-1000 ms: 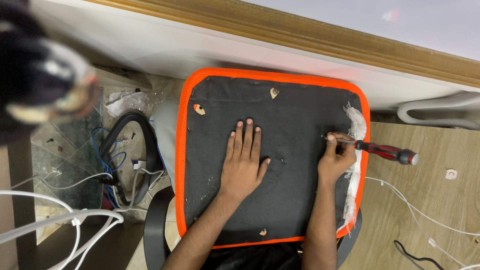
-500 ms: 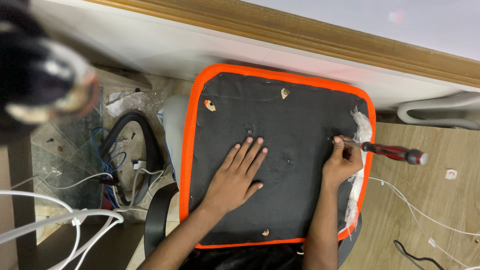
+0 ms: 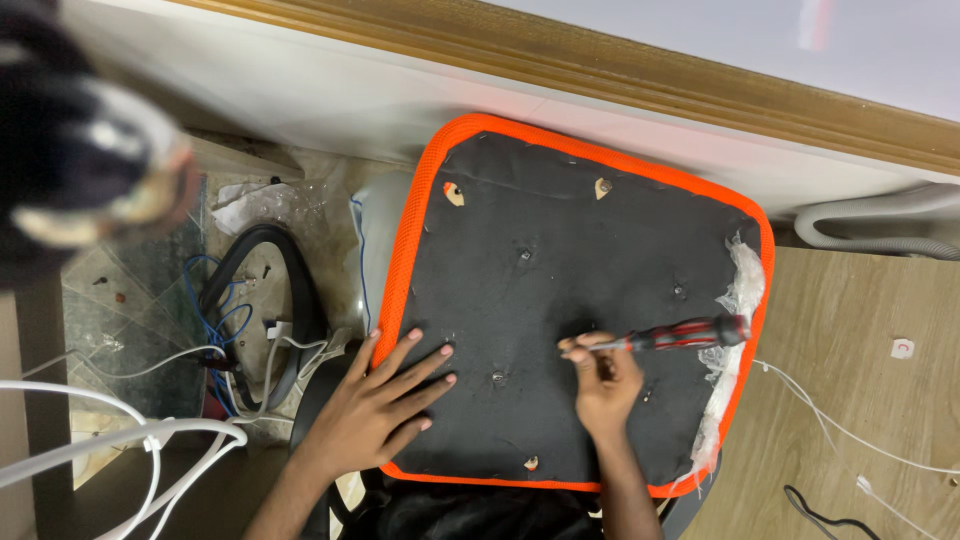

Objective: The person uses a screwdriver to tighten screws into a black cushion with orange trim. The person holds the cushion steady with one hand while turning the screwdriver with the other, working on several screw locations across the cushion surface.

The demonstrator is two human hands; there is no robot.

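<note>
Now seat pad point(image 3: 580, 250) rotated; right hand point(image 3: 603, 380) grip holds screwdriver point(image 3: 675, 337) mid-pad; left hand point(image 3: 375, 410) flat, fingers spread.

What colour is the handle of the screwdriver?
The screwdriver handle is red with black stripes, gripped near the shaft by the right hand. It shows in the head view.

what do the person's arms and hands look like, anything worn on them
Both forearms are bare up to the frame's lower edge, no sleeves showing. The left hand and right hand wear no gloves; no rings, watch or wristband are visible. Fingernails are short.
</note>
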